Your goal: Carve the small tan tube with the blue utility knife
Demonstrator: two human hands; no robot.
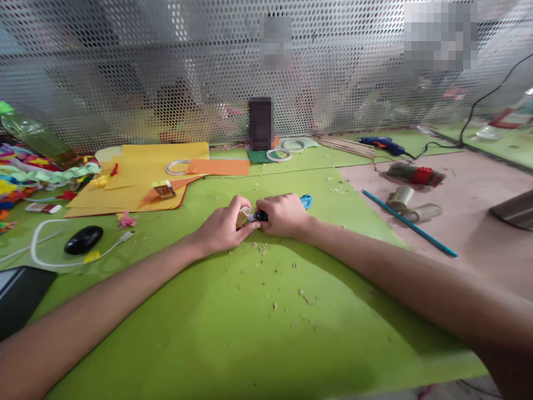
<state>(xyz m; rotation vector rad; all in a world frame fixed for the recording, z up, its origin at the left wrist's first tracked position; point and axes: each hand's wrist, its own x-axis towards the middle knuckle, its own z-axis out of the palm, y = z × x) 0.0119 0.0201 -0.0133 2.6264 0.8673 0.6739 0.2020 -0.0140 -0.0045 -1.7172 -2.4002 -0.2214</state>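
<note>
As left hand [224, 228] pinches pale piece [242, 218], cutter [307, 201] within right hand [283, 215]

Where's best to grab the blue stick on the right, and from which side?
Probably mid-length on the blue stick, pinched from above and the near side: it's long, thin and lies flat, with short tubes along its far side.

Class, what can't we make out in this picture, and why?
All in the head view:
Pale piece: full shape, partly hidden by the left hand.
Blue tool: middle part, hidden by the right hand.
Dark flat object: remainder cut off by the left edge.
Metallic cylinder: remainder cut off by the right edge.
Things behind the perforated screen: blurred, broken up by its mesh.
</note>
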